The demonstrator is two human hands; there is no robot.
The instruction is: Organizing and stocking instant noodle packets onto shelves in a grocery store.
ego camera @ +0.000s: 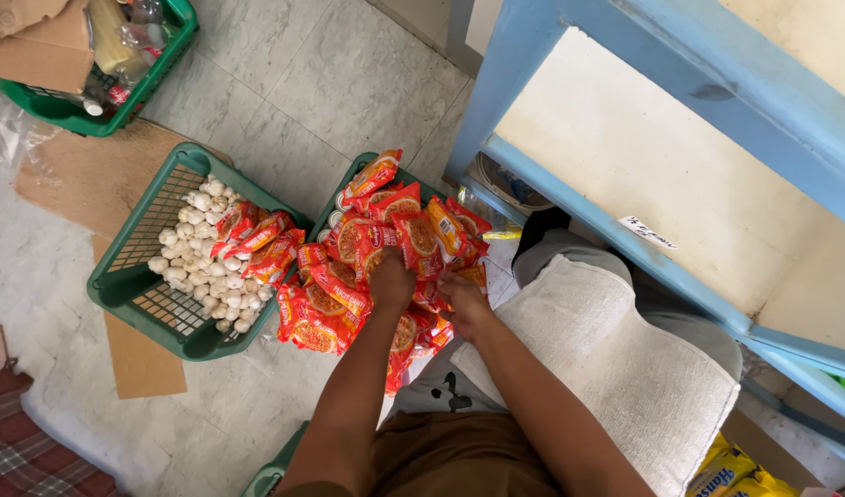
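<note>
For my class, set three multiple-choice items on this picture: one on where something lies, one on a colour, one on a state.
1. Where do the garlic bulbs lie?
A. in the left green basket
B. on the blue shelf
C. on the plaid cloth

2. What colour are the noodle packets?
A. blue
B. red and orange
C. white

3. What are the left hand and right hand doing?
A. resting on the floor
B. holding garlic
C. reaching into the packet pile

Answers: 1 A, the white bulbs fill that basket; 2 B, the wrappers show red and orange; 3 C, both hands sit among the packets.
</note>
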